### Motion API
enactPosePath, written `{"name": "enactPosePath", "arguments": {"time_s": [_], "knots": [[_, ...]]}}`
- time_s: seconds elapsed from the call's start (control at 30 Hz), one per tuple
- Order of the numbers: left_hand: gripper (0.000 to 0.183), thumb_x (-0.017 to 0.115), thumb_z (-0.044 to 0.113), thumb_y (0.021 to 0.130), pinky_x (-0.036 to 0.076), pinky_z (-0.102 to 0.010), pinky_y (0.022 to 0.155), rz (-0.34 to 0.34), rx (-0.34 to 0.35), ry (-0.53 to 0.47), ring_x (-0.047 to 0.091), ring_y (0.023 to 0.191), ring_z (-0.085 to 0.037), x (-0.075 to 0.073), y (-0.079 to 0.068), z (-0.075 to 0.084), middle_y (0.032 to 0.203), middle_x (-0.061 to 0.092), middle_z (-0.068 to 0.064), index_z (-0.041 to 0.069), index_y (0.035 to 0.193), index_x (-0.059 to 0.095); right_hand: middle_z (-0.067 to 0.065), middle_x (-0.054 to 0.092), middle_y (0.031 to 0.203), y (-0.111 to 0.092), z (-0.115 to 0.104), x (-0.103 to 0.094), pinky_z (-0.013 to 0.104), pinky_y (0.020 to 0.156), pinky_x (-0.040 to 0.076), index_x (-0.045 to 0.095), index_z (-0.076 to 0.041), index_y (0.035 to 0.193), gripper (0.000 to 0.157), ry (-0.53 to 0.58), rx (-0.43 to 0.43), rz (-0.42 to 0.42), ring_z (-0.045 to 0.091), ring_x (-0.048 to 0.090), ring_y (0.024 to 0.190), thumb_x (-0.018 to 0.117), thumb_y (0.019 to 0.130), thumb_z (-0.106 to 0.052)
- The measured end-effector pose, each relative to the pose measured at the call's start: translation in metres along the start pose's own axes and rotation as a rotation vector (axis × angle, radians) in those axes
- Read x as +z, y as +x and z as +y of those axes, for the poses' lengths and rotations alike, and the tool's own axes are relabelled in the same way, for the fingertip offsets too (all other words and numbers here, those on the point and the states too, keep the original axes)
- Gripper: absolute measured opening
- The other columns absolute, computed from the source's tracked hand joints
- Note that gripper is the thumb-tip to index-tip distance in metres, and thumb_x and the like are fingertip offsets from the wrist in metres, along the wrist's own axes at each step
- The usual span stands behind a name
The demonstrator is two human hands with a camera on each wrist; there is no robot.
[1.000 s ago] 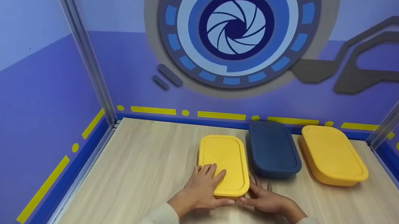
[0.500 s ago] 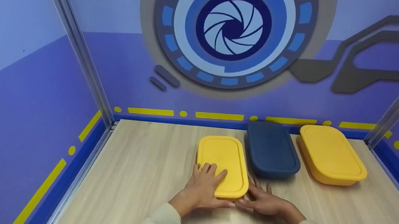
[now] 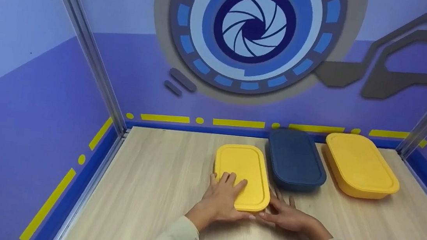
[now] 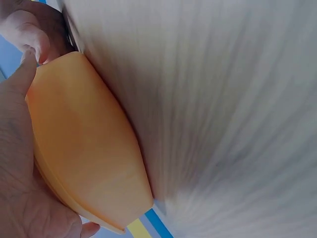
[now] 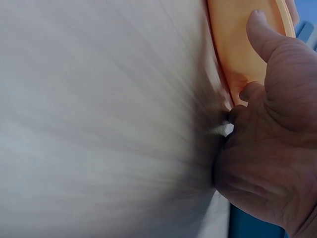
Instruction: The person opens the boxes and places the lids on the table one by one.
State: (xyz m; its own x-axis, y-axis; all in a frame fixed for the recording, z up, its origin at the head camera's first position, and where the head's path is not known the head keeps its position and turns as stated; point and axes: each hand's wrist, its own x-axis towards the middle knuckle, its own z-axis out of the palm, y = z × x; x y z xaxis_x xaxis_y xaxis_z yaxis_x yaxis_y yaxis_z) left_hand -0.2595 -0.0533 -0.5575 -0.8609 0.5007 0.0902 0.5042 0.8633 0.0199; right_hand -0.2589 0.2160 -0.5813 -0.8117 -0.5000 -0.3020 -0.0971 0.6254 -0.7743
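Observation:
A lidded yellow food container (image 3: 254,165) lies in the middle of the table, its long side running away from me. My left hand (image 3: 221,203) rests on the near left part of its lid, fingers spread, thumb stretched along the near end. At the near right corner, my right hand (image 3: 292,218) touches the container with its thumb and extended fingers. The left wrist view shows the container's orange-looking wall (image 4: 84,139) beside the left palm (image 4: 17,148). In the right wrist view the right thumb (image 5: 262,34) lies against that wall; some fingertips are hidden.
A dark blue lidded container (image 3: 298,159) stands just right of the yellow one. Beyond it is a second, larger-looking yellow container (image 3: 362,161). Printed panels (image 3: 183,105) enclose the wooden table (image 3: 153,177) at the back and sides.
Both hands keep their places on the yellow container. The head view shifts slightly; the containers stay where they were on the table.

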Motion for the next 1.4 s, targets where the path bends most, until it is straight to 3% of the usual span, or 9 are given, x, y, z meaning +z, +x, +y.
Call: {"name": "enactPosePath", "arguments": {"time_s": [0.23, 0.9, 1.13, 1.4], "knots": [[0.106, 0.040, 0.102, 0.080, 0.037, -0.069, 0.114, 0.004, 0.004, 0.007, 0.045, 0.140, -0.028, 0.0019, -0.0008, -0.0003, 0.147, 0.051, -0.007, 0.032, 0.160, 0.043, 0.018, -0.001, 0.181, -0.0023, 0.0017, 0.0025, 0.077, 0.118, -0.024, 0.030, -0.022, 0.170, 0.085, 0.054, 0.001, 0.027, 0.047, -0.016, 0.166, 0.069, 0.101, -0.052], [0.103, 0.037, 0.101, 0.083, 0.034, -0.072, 0.117, -0.031, 0.001, -0.016, 0.044, 0.146, -0.029, 0.0006, -0.0018, -0.0006, 0.153, 0.049, -0.009, 0.034, 0.162, 0.042, 0.018, 0.003, 0.181, -0.0036, 0.0015, 0.0029, 0.078, 0.120, -0.020, 0.031, -0.019, 0.170, 0.086, 0.014, -0.013, 0.038, 0.048, -0.010, 0.166, 0.068, 0.101, -0.054], [0.098, 0.045, 0.097, 0.083, 0.037, -0.071, 0.113, 0.042, 0.018, -0.055, 0.047, 0.140, -0.028, 0.0024, -0.0036, -0.0004, 0.147, 0.053, -0.007, 0.033, 0.157, 0.048, 0.019, 0.002, 0.181, -0.0052, 0.0026, 0.0042, 0.077, 0.120, -0.022, 0.031, -0.021, 0.170, 0.085, 0.064, -0.005, 0.037, 0.048, -0.013, 0.166, 0.069, 0.101, -0.052], [0.098, 0.044, 0.098, 0.083, 0.037, -0.072, 0.113, 0.047, 0.023, -0.064, 0.047, 0.141, -0.029, -0.0001, -0.0027, 0.0005, 0.149, 0.053, -0.008, 0.033, 0.157, 0.048, 0.018, 0.001, 0.181, -0.0054, 0.0023, 0.0024, 0.079, 0.119, -0.022, 0.027, -0.020, 0.171, 0.087, 0.012, -0.029, 0.054, 0.049, -0.015, 0.165, 0.068, 0.102, -0.051]]}}
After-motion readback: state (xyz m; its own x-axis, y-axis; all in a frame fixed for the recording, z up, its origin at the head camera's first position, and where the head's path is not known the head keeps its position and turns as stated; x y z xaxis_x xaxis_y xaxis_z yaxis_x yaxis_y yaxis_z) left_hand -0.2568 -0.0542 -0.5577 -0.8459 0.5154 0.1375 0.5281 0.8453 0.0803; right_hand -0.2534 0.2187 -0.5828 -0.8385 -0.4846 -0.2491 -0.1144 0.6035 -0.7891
